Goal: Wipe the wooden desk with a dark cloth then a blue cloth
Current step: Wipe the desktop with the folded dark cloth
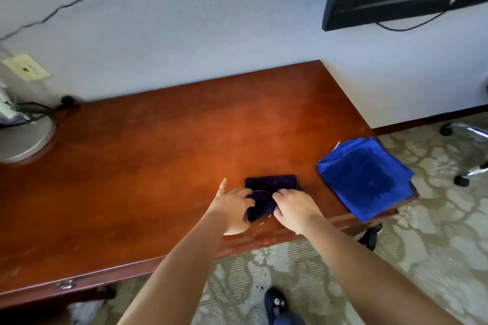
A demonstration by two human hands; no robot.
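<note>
Both hands, left [232, 206] and right [293, 207], pinched the folded dark cloth [266, 192] near the wooden desk [158, 166] front edge; blue cloth [365, 177] lay untouched at the right corner. Wiping likely required gathering it first.

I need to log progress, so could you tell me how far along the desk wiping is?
Nothing on the wooden desk shows finished wiping. In hand: the left hand and right hand both grip the dark cloth near the front edge. Left: the blue cloth lies folded and untouched at the desk's right end.
</note>
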